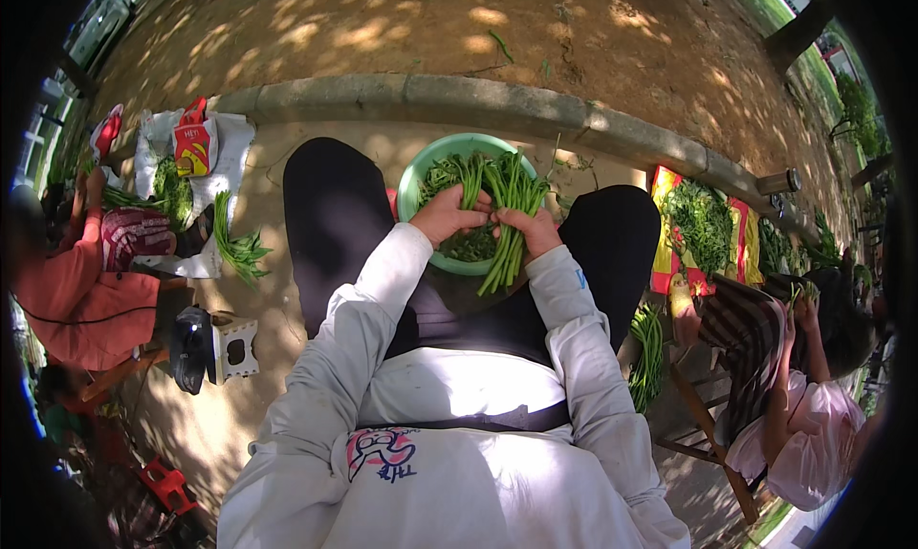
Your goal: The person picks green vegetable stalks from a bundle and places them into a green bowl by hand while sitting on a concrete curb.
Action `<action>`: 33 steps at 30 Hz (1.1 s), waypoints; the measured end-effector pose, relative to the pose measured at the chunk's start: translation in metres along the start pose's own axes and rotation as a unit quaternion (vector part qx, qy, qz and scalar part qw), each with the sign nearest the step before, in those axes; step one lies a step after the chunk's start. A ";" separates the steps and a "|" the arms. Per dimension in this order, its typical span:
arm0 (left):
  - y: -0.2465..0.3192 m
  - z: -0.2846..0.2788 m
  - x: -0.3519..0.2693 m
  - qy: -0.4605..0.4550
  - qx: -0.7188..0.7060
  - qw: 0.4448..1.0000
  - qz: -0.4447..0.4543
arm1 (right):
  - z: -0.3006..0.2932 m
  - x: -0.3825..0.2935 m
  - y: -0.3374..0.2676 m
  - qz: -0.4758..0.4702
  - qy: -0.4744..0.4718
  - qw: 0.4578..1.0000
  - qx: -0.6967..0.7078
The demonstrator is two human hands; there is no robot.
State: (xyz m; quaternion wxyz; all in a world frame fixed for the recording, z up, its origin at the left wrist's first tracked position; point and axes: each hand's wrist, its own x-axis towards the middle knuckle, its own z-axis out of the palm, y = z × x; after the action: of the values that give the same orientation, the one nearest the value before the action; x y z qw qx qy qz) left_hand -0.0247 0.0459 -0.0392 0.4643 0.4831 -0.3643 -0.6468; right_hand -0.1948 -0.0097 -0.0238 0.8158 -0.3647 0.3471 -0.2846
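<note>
A light green plastic basin (410, 190) holding leafy greens (466, 245) stands between my knees. Over it, my left hand (453, 215) grips a small bunch of green stems (471, 179). My right hand (529, 230) is closed around a thicker bunch of long green stems (510, 244), whose pale cut ends point down towards my lap. The fingertips of both hands come close together between the two bunches; whether they touch is unclear.
A concrete kerb (495, 103) runs beyond the basin. At left are a seated person (79, 291), a pile of greens (240, 244) and a step stool (235, 348). Another person (810, 413) sits at right, near greens on a red-yellow sheet (663, 262) and stems (647, 359).
</note>
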 end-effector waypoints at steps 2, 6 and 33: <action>0.001 0.002 0.001 -0.006 0.004 1.000 -0.003 | -0.011 0.005 0.006 -0.009 0.007 1.000 -0.003; -0.002 -0.001 0.000 0.000 0.009 1.000 -0.013 | -0.011 0.005 0.007 -0.027 0.051 0.998 -0.001; -0.014 -0.016 0.002 0.097 0.110 0.985 -0.086 | -0.027 0.009 0.006 -0.125 0.195 0.973 0.024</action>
State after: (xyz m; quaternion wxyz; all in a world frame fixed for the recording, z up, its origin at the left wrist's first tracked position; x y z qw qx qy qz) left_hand -0.0128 0.0478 -0.0567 0.3839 0.6211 -0.3432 -0.5908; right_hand -0.2087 -0.0238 -0.0451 0.6991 -0.3225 0.4442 -0.4582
